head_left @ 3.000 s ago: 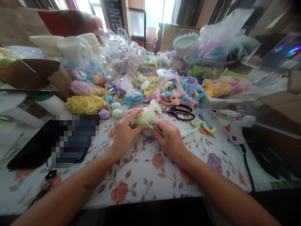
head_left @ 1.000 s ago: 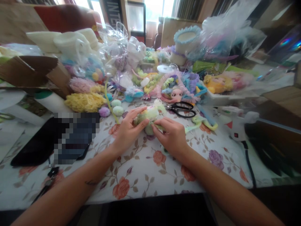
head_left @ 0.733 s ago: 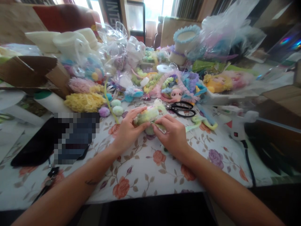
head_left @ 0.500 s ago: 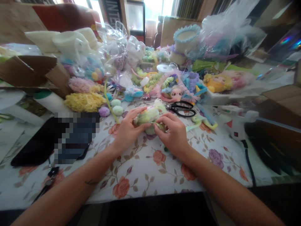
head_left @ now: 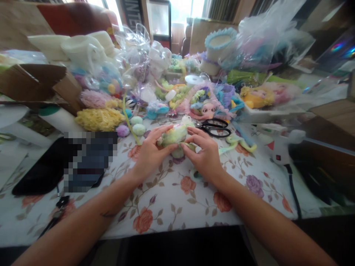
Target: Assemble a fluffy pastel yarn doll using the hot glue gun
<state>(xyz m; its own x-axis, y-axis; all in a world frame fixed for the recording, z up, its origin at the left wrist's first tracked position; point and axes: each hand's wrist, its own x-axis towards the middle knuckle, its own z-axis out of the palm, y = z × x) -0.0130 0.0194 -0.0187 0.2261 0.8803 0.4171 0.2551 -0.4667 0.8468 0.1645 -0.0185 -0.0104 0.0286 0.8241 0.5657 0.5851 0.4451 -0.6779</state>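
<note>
Between my two hands, low over the flowered tablecloth, is a soft pale-green fuzzy piece with a white frilly tip; its exact kind I cannot make out. My left hand grips its left side, fingers over the top and thumb pressed at the front. From the right, my right hand pinches its near edge, thumb and index fingertip close to my left thumb. Black-handled scissors lie just beyond my right hand. A pale green-yellow fuzzy strip trails to the right.
Behind are a doll's head, fuzzy balls, a yellow fluffy bundle and clear plastic bags. A phone lies at left. A white glue gun with a black cord is at right.
My right hand's fingers have shifted slightly, with the index and upper fingers more extended over the green piece. My left hand stays almost still.
</note>
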